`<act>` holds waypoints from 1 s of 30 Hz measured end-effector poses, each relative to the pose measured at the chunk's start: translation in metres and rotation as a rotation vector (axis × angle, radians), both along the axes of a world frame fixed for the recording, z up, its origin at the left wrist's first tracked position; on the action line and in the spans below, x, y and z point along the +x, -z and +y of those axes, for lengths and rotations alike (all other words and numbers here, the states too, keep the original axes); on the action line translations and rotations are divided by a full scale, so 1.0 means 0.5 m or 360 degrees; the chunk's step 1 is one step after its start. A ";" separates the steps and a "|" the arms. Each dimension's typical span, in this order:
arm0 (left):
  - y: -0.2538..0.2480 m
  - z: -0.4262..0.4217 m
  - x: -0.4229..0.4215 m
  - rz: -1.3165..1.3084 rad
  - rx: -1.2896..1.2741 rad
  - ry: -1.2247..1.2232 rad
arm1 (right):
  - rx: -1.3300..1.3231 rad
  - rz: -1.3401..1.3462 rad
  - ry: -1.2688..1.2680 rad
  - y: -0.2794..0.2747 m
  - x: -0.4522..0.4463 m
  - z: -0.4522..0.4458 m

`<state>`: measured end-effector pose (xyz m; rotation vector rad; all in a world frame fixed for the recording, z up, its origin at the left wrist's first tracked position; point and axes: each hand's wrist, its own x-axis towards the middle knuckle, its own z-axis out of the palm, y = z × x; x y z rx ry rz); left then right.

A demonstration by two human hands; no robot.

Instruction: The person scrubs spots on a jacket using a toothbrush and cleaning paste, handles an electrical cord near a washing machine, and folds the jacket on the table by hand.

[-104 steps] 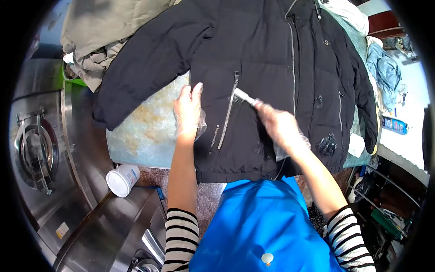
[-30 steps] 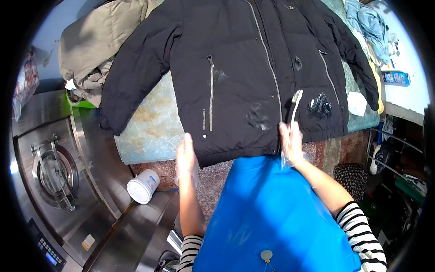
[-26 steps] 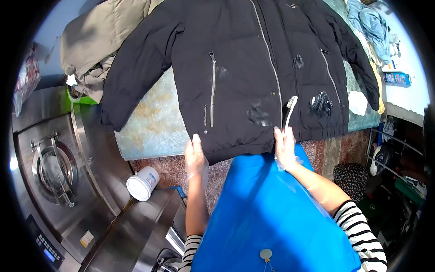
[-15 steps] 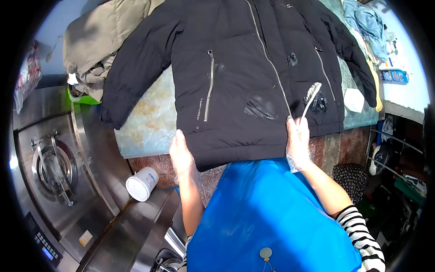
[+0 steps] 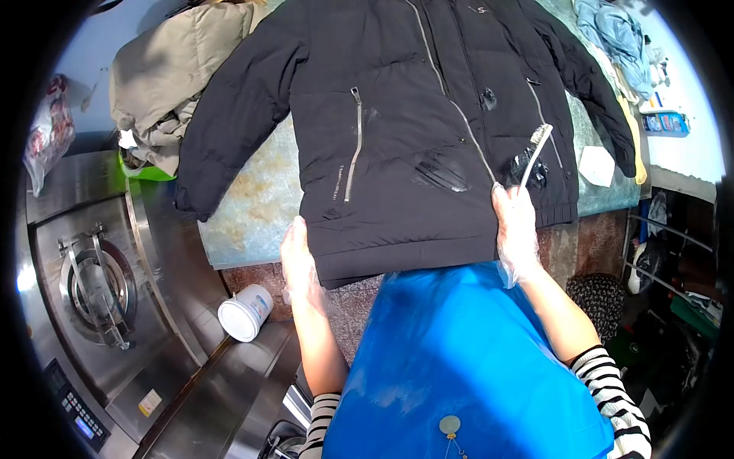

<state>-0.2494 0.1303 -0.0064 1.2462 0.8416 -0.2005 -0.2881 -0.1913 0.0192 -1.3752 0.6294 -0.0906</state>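
A black padded jacket (image 5: 397, 99) lies front up across a greenish table (image 5: 248, 222), with pale wet smears on its lower front. My left hand (image 5: 300, 256), in a clear plastic glove, grips the hem at its left corner. My right hand (image 5: 515, 222), gloved too, pinches the front edge near the zipper's lower end. It also holds a white brush (image 5: 537, 157), bristle end up, over a foamy patch on the other front panel.
A beige garment (image 5: 180, 65) is heaped at the back left over a green container (image 5: 145, 170). A white bucket (image 5: 246, 312) stands below the table beside steel machines (image 5: 99, 287). At the right are a blue package (image 5: 665, 123) and a metal rack (image 5: 669, 283).
Since the earliest frame, both hands have moved down to the jacket's hem, and the brush has left the pocket zipper. More recently, my right hand has shifted right, drawing the front edge sideways.
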 end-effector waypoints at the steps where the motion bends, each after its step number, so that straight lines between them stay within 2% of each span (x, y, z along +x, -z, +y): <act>1: 0.009 0.006 0.000 0.0019 -0.0002 0.0028 | -0.0017 0.0037 -0.0011 -0.003 0.002 -0.002; 2: 0.020 0.010 -0.002 0.0019 0.0006 0.0029 | -0.0031 0.0073 -0.0024 -0.004 0.003 -0.002; 3: 0.022 0.009 0.000 0.0015 0.0016 0.0029 | -0.0239 0.0077 -0.0045 -0.001 0.006 -0.001; 6: 0.016 0.006 -0.002 -0.0042 -0.0022 0.0040 | -0.0232 0.0097 -0.0043 0.022 0.002 -0.007; 11: -0.005 -0.004 0.002 0.0000 0.0061 0.0038 | 0.0015 0.0087 0.0046 0.037 -0.002 -0.005; 14: 0.038 0.019 -0.008 -0.0003 0.0168 0.0006 | -0.0015 0.0140 0.0007 0.035 -0.003 -0.011; 17: -0.017 -0.010 0.003 0.0020 0.0305 0.0046 | 0.0024 0.0141 0.0032 0.044 -0.004 -0.012; 23: -0.071 -0.026 0.008 -0.0146 0.0341 0.0286 | 0.0077 0.0127 0.0081 0.074 -0.009 -0.022; 25: -0.095 -0.038 0.010 -0.0150 0.0289 0.0258 | 0.0072 0.0164 0.0073 0.083 -0.013 -0.027; 30: -0.084 -0.025 0.005 -0.0235 0.0267 0.0325 | -0.0008 0.0082 0.0080 0.090 -0.008 -0.020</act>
